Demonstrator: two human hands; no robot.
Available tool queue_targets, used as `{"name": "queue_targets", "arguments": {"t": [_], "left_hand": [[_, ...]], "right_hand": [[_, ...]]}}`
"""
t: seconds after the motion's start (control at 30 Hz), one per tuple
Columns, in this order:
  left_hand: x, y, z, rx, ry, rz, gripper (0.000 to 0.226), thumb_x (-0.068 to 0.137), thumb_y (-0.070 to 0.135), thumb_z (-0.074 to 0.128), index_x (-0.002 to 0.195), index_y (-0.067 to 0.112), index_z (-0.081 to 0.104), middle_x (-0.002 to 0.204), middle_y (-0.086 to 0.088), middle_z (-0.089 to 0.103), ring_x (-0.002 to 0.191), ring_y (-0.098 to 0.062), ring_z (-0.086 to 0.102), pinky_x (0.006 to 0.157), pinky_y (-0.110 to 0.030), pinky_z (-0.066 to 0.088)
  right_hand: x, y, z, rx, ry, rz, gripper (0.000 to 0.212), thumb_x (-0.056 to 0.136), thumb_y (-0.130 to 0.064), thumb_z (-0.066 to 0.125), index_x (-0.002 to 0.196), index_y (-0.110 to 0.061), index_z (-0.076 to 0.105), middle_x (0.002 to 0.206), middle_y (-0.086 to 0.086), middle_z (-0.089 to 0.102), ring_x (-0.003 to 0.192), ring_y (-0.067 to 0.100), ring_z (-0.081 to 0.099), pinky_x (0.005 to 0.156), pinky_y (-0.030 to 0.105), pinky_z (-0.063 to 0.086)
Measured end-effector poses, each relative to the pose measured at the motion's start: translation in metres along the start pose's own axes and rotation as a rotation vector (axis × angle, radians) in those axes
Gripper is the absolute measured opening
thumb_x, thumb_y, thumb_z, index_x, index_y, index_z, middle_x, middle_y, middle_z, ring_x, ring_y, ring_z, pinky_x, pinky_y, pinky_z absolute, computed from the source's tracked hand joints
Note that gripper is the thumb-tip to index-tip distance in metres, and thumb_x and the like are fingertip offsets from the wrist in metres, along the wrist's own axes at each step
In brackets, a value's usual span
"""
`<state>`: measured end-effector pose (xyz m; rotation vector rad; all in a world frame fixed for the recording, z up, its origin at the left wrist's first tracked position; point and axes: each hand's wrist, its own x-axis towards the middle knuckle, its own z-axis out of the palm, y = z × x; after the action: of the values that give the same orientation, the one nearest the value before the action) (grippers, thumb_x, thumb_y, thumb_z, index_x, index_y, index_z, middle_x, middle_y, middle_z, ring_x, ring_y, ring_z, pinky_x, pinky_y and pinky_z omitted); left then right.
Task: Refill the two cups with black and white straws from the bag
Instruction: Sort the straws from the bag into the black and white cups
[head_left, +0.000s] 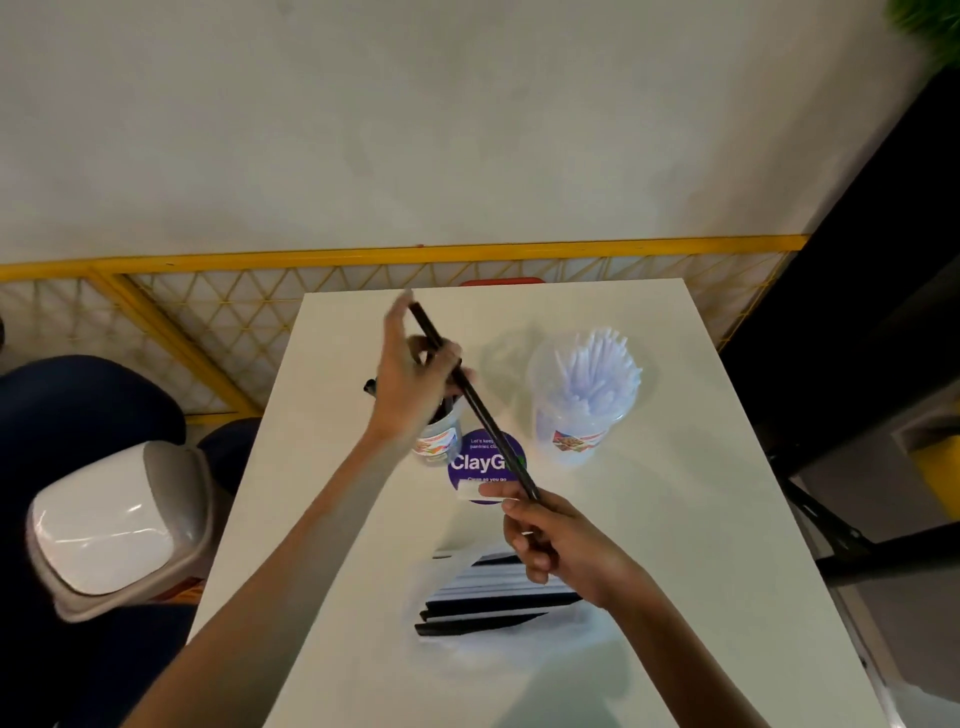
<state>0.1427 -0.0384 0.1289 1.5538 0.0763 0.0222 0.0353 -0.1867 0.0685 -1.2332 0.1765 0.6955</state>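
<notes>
White table (675, 519) by a yellow lattice fence (311, 258); left hand (410, 384) and right hand (561, 545) pinch one black straw (491, 428).

**STRAW CUPS, SINGLE STRAW AND BAG: CURRENT STATE**

Two clear plastic cups with printed labels are standing upright side by side, not touching. The left cup (440, 439) is holding a few black straws, and its mouth is mostly hidden. The right cup (576, 431) is holding a dense bundle of white straws (597, 369), which is fanning out above its rim.

One black straw (480, 410) is slanting in the air from far left to near right and crossing over the left cup. The right hand (561, 545) is pinching its near end. The left hand (415, 374) is gripping it higher up.

The clear bag (457, 566) is lying flat at the near side, containing black straws lying crosswise.
</notes>
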Motion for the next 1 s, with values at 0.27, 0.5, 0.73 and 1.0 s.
{"name": "queue_targets", "arguments": {"t": [0.27, 0.5, 0.73, 1.0], "left_hand": [[0.030, 0.014, -0.050, 0.296, 0.303, 0.598, 0.053, 0.093, 0.007, 0.050, 0.139, 0.012, 0.025, 0.084, -0.002, 0.059, 0.076, -0.014, 0.062, 0.076, -0.024, 0.053], [0.024, -0.059, -0.042, 0.519, 0.147, 0.513, 0.043, 0.091, 0.009, 0.055, 0.132, 0.013, 0.040, 0.102, -0.006, 0.063, 0.078, -0.012, 0.059, 0.070, -0.028, 0.052], [0.019, -0.104, -0.036, 0.704, 0.007, 0.393, 0.040, 0.093, 0.012, 0.053, 0.132, 0.007, 0.046, 0.115, -0.013, 0.063, 0.091, -0.029, 0.066, 0.074, -0.028, 0.048], [0.010, -0.118, -0.041, 0.877, -0.057, 0.502, 0.045, 0.095, 0.019, 0.038, 0.139, 0.008, 0.040, 0.126, -0.017, 0.054, 0.110, -0.033, 0.057, 0.069, -0.041, 0.056]], "right_hand": [[0.007, 0.017, -0.001, 0.011, 0.152, 0.051, 0.024, 0.097, -0.015, 0.044, 0.114, -0.020, 0.060, 0.069, 0.006, 0.062, 0.051, 0.013, 0.056, 0.051, 0.024, 0.049], [0.002, 0.027, -0.012, 0.043, 0.299, 0.050, 0.022, 0.097, -0.014, 0.043, 0.110, -0.019, 0.061, 0.077, 0.010, 0.067, 0.065, 0.019, 0.065, 0.063, 0.029, 0.057], [-0.008, 0.039, -0.024, 0.068, 0.354, 0.023, 0.022, 0.098, -0.009, 0.040, 0.100, -0.012, 0.062, 0.074, 0.008, 0.070, 0.069, 0.020, 0.069, 0.072, 0.030, 0.057], [-0.003, 0.051, -0.023, -0.112, 0.371, 0.047, 0.022, 0.098, -0.007, 0.041, 0.093, -0.010, 0.062, 0.067, 0.000, 0.070, 0.063, 0.010, 0.069, 0.067, 0.020, 0.055]]}}
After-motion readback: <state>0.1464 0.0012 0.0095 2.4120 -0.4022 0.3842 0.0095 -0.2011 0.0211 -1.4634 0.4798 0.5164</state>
